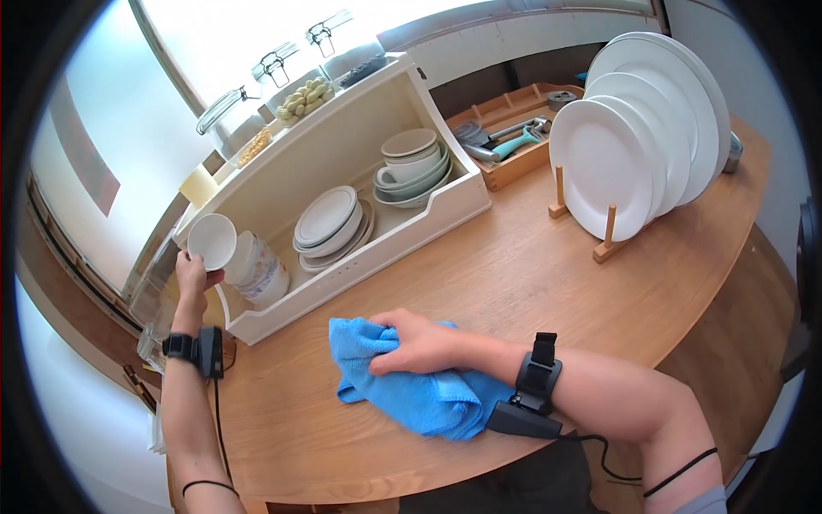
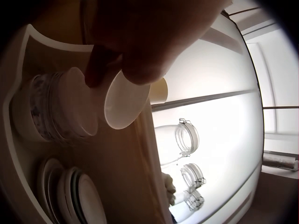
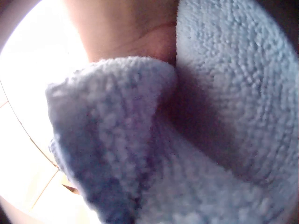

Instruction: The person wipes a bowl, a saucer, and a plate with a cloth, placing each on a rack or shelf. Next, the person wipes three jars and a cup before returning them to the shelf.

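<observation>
At the left end of the white shelf, my left hand (image 1: 195,278) pinches a small white bowl (image 1: 212,242) by its edge, tilted beside a stack of bowls (image 1: 259,272). In the left wrist view the held bowl (image 2: 125,101) hangs from the fingers of the hand (image 2: 145,37), close to the stacked bowls (image 2: 60,105). My right hand (image 1: 415,341) grips a bunched blue cloth (image 1: 419,403) on the wooden table. The cloth (image 3: 224,93) fills most of the right wrist view and hides the fingers there.
The white shelf (image 1: 368,250) also holds stacked plates (image 1: 327,218) and a cup on bowls (image 1: 411,171), with glass jars on top. Behind stands a wooden tray (image 1: 514,176) of utensils. White plates (image 1: 604,167) stand in a rack (image 1: 606,244) at the right.
</observation>
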`<act>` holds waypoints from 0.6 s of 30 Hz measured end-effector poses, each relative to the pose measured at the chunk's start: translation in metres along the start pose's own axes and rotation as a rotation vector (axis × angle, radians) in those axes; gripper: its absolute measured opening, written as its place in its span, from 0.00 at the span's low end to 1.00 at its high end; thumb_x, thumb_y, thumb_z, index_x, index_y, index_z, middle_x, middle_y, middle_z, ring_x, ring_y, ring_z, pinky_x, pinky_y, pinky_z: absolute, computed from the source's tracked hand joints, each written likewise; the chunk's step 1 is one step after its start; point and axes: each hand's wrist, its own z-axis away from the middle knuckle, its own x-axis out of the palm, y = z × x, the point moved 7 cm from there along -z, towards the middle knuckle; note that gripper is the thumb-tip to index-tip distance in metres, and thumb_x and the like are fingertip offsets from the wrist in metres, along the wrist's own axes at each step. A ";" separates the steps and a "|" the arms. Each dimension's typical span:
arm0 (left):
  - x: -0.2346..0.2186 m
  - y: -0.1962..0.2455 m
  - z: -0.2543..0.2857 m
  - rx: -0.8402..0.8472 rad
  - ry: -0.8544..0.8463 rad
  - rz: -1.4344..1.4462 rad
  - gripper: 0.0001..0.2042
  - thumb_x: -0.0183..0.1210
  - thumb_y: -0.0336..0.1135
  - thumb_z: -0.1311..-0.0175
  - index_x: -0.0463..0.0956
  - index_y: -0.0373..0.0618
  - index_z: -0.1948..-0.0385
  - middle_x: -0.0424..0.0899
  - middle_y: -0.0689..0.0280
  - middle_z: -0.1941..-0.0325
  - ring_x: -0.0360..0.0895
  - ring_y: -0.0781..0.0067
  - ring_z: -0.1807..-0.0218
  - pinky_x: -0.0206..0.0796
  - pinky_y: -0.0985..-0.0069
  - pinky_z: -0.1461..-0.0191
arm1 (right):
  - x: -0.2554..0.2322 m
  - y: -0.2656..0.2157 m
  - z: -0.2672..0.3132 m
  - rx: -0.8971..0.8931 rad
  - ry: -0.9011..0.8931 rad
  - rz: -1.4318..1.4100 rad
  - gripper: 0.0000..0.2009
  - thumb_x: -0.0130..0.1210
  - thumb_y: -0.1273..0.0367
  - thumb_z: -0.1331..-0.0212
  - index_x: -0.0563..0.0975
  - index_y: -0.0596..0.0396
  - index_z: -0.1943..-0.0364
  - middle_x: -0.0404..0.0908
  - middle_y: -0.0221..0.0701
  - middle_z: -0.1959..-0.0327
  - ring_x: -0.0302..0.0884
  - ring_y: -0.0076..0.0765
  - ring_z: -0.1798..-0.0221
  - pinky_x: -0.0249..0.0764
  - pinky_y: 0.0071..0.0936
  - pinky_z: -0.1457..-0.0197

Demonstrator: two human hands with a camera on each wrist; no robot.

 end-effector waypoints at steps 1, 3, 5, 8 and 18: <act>0.002 0.007 0.016 -0.026 -0.019 0.136 0.12 0.41 0.27 0.43 0.66 0.36 0.58 0.77 0.53 0.65 0.81 0.64 0.71 0.79 0.71 0.70 | 0.000 0.000 -0.001 -0.005 0.001 -0.002 0.21 0.61 0.65 0.54 0.76 0.60 0.55 0.81 0.35 0.64 0.76 0.28 0.59 0.72 0.26 0.53; 0.012 0.014 0.049 -0.067 -0.161 0.356 0.14 0.41 0.25 0.46 0.64 0.35 0.56 0.75 0.51 0.58 0.81 0.60 0.65 0.80 0.67 0.64 | -0.015 0.001 -0.002 0.016 0.210 -0.094 0.19 0.61 0.67 0.53 0.76 0.60 0.55 0.81 0.34 0.62 0.76 0.27 0.58 0.73 0.25 0.53; 0.028 0.015 0.099 -0.133 -0.379 0.494 0.18 0.43 0.25 0.49 0.62 0.34 0.53 0.74 0.51 0.56 0.80 0.58 0.64 0.81 0.65 0.63 | -0.021 -0.008 0.000 0.008 0.292 -0.221 0.18 0.60 0.68 0.53 0.76 0.61 0.56 0.81 0.35 0.62 0.77 0.27 0.59 0.74 0.25 0.55; 0.058 0.002 0.176 -0.327 -0.708 0.574 0.25 0.44 0.25 0.53 0.61 0.35 0.47 0.76 0.51 0.58 0.80 0.56 0.68 0.80 0.63 0.65 | -0.030 -0.022 0.007 0.034 0.401 -0.469 0.17 0.58 0.71 0.53 0.75 0.60 0.56 0.80 0.34 0.63 0.78 0.27 0.63 0.75 0.23 0.58; 0.122 0.009 0.282 -0.469 -1.130 1.027 0.34 0.46 0.26 0.47 0.47 0.47 0.34 0.62 0.54 0.36 0.67 0.50 0.38 0.71 0.50 0.44 | -0.030 -0.049 0.015 -0.157 0.493 0.102 0.16 0.56 0.73 0.50 0.74 0.63 0.55 0.80 0.32 0.65 0.76 0.26 0.66 0.72 0.24 0.60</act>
